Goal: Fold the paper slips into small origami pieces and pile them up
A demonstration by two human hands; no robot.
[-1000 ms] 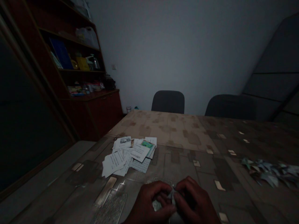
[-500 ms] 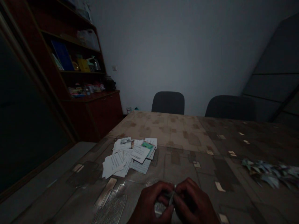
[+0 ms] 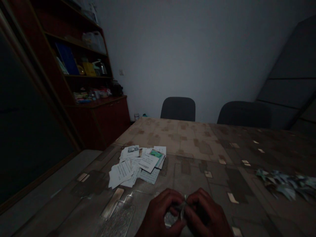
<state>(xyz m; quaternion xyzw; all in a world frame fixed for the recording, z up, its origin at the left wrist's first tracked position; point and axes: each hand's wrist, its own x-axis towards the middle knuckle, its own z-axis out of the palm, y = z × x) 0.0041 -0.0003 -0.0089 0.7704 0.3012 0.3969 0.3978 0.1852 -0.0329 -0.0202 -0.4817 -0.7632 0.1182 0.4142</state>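
Note:
Near the front edge of the view, my left hand and my right hand meet over the table. Between their fingertips is a small folded piece of paper, pinched from both sides and standing roughly on edge. My fingers cover most of it. Beyond my hands to the left lies a loose pile of printed paper cards, some white and one with a green picture. Off to the right sits a heap of folded paper pieces, dim and hard to make out singly.
The table has a brown patterned cover. Behind its far edge stand two dark chairs, a nearer one and one to the right. A red-brown shelf cabinet with household items fills the left. The room is dim.
My fingers have shifted slightly around the paper, and a bit more of it shows between them. The card pile and the folded heap stay as they were.

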